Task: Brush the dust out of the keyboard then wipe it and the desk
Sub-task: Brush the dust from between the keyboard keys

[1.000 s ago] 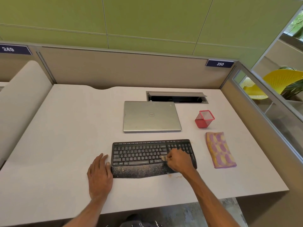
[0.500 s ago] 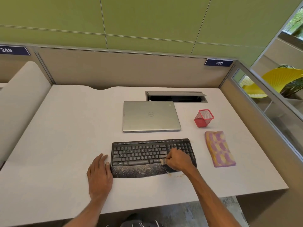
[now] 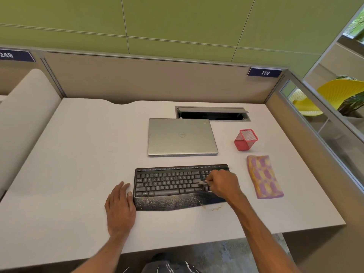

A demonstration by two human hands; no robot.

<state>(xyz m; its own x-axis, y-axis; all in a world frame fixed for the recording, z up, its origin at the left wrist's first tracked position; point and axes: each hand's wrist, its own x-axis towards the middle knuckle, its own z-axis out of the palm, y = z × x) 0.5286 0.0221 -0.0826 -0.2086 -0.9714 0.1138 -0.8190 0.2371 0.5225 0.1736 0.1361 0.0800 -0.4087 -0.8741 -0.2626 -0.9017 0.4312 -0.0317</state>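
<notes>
A black keyboard [image 3: 169, 184] with a dust-speckled palm rest lies on the white desk [image 3: 78, 154] in front of me. My right hand [image 3: 222, 184] hovers over the keyboard's right side and grips a small brush [image 3: 202, 182], whose pale tip touches the keys. My left hand [image 3: 120, 205] lies flat on the desk, its fingers straight and its thumb against the keyboard's left edge. A pink and yellow cloth [image 3: 264, 177] lies folded to the right of the keyboard. Some crumbs sit on the desk below the keyboard's right end.
A closed silver laptop [image 3: 182, 136] lies behind the keyboard. A red mesh pen cup [image 3: 246, 139] stands right of it. An open cable hatch [image 3: 212, 114] is set in the desk at the back. Partition walls enclose the desk at the back and right.
My right hand with the brush has shifted slightly up and right over the keys. My left hand has stayed in place.
</notes>
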